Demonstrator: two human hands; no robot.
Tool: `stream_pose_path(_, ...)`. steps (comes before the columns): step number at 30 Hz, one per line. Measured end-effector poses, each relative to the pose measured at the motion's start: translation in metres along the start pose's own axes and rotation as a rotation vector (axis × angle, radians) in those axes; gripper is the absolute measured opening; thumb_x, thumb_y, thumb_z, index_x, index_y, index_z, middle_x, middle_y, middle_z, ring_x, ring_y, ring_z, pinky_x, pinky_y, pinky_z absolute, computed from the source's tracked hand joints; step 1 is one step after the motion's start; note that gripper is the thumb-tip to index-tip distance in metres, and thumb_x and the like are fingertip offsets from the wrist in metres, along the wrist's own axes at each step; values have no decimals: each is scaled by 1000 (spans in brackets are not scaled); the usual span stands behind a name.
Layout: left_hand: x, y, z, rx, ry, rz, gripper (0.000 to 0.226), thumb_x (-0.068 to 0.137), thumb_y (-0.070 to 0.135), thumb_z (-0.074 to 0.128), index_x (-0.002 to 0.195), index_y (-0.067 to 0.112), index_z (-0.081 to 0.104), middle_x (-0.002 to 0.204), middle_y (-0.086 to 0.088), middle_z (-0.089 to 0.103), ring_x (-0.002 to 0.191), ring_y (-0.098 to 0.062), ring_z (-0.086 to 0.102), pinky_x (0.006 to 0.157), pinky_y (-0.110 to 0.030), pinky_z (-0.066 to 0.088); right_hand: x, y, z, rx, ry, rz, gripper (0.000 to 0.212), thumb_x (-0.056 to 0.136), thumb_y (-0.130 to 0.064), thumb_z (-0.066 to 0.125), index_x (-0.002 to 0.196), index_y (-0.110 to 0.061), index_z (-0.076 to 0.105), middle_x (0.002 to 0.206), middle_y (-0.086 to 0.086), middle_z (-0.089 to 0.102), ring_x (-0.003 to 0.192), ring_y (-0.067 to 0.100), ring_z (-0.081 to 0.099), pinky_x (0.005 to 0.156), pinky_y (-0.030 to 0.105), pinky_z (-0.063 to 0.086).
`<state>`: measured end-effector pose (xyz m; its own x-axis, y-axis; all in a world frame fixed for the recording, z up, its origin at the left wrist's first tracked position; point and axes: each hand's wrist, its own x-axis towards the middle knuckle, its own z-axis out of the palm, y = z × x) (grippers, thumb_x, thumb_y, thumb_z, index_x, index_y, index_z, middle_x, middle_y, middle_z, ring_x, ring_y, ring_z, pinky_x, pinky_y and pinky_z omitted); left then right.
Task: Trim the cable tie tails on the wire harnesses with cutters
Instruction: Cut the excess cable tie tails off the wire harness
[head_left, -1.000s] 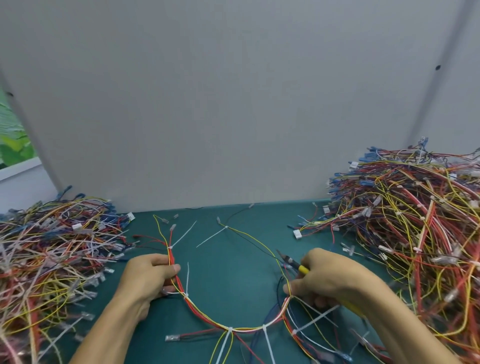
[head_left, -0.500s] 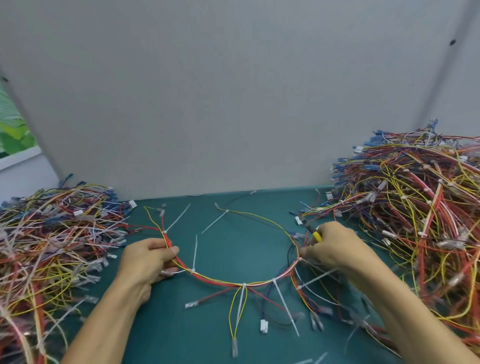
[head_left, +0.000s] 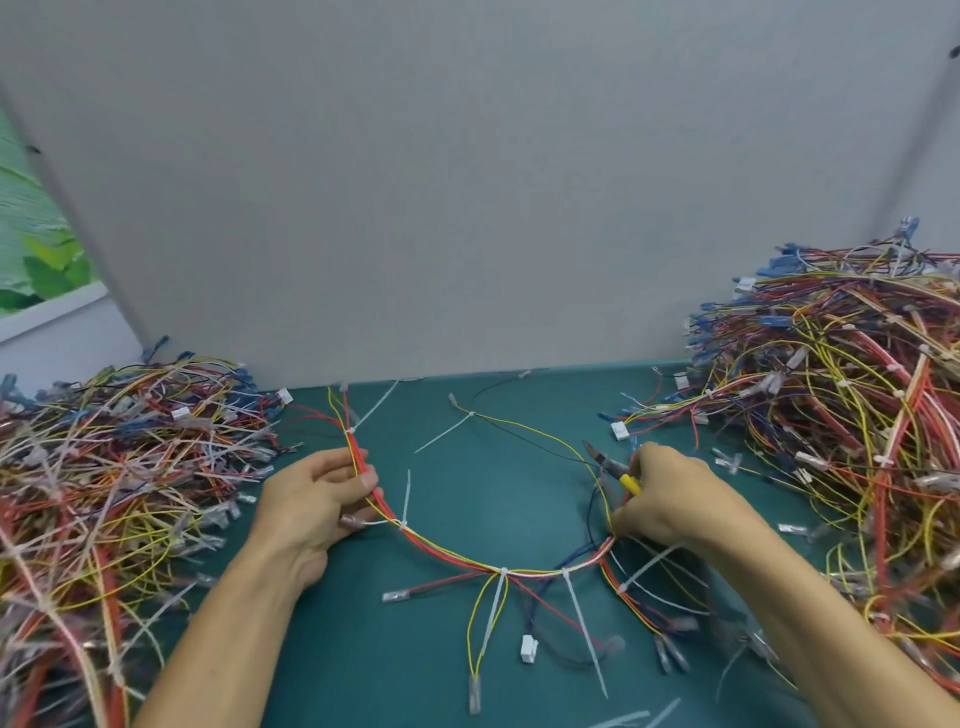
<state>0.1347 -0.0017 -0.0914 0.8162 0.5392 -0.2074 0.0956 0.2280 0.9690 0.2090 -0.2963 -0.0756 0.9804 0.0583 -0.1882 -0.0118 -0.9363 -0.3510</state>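
A wire harness (head_left: 457, 558) of red, yellow and white wires curves in a U across the green mat. Several white cable ties with long tails (head_left: 584, 631) stick out from it. My left hand (head_left: 317, 504) grips the harness's left arm between thumb and fingers. My right hand (head_left: 662, 496) pinches the right arm of the harness and also holds yellow-handled cutters (head_left: 613, 467), whose jaws point up and left, away from the ties.
A big heap of harnesses (head_left: 841, 431) fills the right side of the green mat (head_left: 467, 493); another heap (head_left: 104, 467) lies at the left. A grey wall panel (head_left: 467, 182) closes the back. Cut tie tails (head_left: 644, 717) lie at the front edge.
Both hands have drawn the harness away from me and spread it wider into a U. The right hand with the cutters moved right and back. The dangling ends now lie stretched toward me.
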Motion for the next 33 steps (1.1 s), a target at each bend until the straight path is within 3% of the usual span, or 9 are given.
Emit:
stream_pose_path(11, -8, 3, 3, 73, -60, 12, 24, 81, -14, 62, 85, 8, 71, 78, -7, 68, 60, -18, 63, 48, -22, 53, 1, 0, -5, -45, -33, -15, 38, 60, -41, 75, 87, -22, 56, 88, 3, 61, 77, 19, 58, 60, 28, 44)
stream_pose_path(18, -10, 5, 3, 98, -57, 16, 23, 80, -15, 63, 84, 7, 71, 80, -11, 66, 61, -19, 62, 47, -21, 52, -4, -3, -8, -23, -49, -31, 33, 62, -40, 76, 83, -21, 59, 84, 4, 65, 75, 20, 62, 63, 28, 49)
stream_pose_path(21, -9, 5, 2, 102, -52, 10, 23, 80, -14, 63, 84, 7, 71, 80, -10, 66, 62, -19, 62, 47, -22, 52, -5, 2, -14, 114, -96, -49, 24, 70, -31, 78, 82, -16, 64, 70, 4, 71, 61, 17, 63, 58, 26, 48)
stream_pose_path(24, -6, 4, -1, 106, -41, 4, 22, 80, -13, 63, 86, 7, 71, 81, -10, 66, 63, -20, 62, 48, -22, 53, -1, 16, -28, 401, -77, -37, 16, 83, -16, 73, 84, -2, 65, 58, 7, 67, 48, 20, 52, 48, 26, 41)
stream_pose_path(27, -2, 2, -3, 120, -33, -3, 22, 80, -12, 65, 87, 8, 71, 82, -10, 67, 65, -21, 63, 47, -22, 53, 9, 35, -36, 379, 50, 7, 22, 85, -21, 73, 81, -1, 63, 66, 12, 67, 54, 22, 54, 54, 27, 42)
stream_pose_path(30, 1, 0, -4, 130, -31, -15, 21, 79, -12, 65, 86, 7, 71, 80, -10, 67, 63, -20, 63, 46, -23, 53, 14, 54, -37, 173, 33, 93, 27, 82, -28, 76, 76, -8, 58, 76, 9, 62, 67, 21, 55, 55, 27, 35)
stream_pose_path(33, 3, 0, -7, 150, -29, -22, 22, 80, -13, 64, 85, 8, 70, 76, -9, 66, 58, -18, 62, 45, -21, 53, 14, 68, -45, 23, 26, 171, 34, 80, -35, 77, 81, -11, 52, 96, 12, 62, 85, 27, 56, 65, 29, 36)
